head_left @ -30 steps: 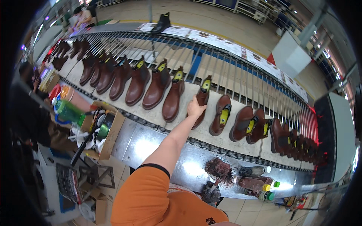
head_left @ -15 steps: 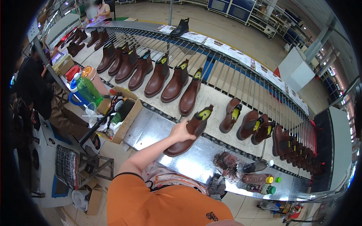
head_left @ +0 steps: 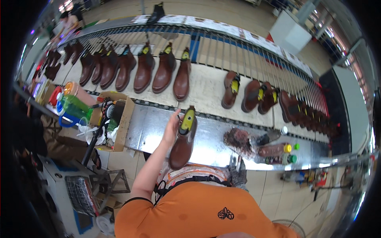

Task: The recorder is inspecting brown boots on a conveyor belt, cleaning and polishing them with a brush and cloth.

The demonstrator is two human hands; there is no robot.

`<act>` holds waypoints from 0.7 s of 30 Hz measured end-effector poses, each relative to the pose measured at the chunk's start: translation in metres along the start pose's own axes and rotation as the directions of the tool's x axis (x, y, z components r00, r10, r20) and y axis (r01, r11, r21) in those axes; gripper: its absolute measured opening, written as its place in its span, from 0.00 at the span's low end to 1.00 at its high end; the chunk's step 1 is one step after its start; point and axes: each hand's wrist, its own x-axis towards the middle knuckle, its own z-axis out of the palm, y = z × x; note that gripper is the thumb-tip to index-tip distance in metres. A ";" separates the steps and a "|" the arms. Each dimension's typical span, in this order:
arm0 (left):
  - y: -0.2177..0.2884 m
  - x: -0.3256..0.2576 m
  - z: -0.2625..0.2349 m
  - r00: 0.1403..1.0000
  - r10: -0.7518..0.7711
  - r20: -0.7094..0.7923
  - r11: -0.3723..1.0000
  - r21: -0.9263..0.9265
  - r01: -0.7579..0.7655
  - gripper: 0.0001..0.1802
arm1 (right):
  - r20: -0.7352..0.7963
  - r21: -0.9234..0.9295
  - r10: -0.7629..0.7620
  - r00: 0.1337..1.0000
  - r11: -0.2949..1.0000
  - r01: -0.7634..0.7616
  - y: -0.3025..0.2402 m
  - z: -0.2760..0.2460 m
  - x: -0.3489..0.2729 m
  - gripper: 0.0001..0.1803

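My left hand (head_left: pixel 172 127) is shut on the shaft of a brown ankle boot (head_left: pixel 181 147) with a yellow insert in its opening. The boot hangs over the shiny metal bench (head_left: pixel 147 127), toe pointing back toward my orange shirt. My left forearm rises from the lower left of the picture. Behind the bench a roller conveyor (head_left: pixel 206 85) carries a row of brown boots (head_left: pixel 160 73) on the left and more boots (head_left: pixel 254 95) on the right. My right hand does not show.
A cardboard box (head_left: pixel 124 119) of tools stands at the bench's left end, beside a green bottle (head_left: pixel 73 104) and cups. A brown rag (head_left: pixel 238 139) and several bottles (head_left: pixel 278 150) lie at the right. A person (head_left: pixel 69 22) stands at far left.
My left hand reached a boot on the conveyor, took hold of it and pulled it back over the metal bench toward me.
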 end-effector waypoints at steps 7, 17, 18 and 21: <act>-0.002 0.104 -0.009 0.929 -0.294 0.225 0.907 0.371 0.197 0.43 | 0.049 -0.160 -0.152 0.987 0.974 0.158 -0.056 0.012 0.009 0.01; 0.066 0.030 0.025 0.715 0.309 0.627 0.921 -0.010 -0.389 0.41 | 0.048 0.345 0.051 0.998 0.937 -0.064 -0.069 0.010 -0.026 0.38; 0.069 0.027 0.025 0.653 0.359 0.667 0.890 -0.033 -0.455 0.41 | 0.016 0.197 -0.015 1.000 0.980 0.012 -0.069 0.008 -0.022 0.38; 0.073 0.020 0.025 0.559 0.415 0.718 0.845 -0.076 -0.529 0.39 | 0.129 0.487 0.062 0.990 0.865 -0.118 -0.049 0.014 -0.010 0.39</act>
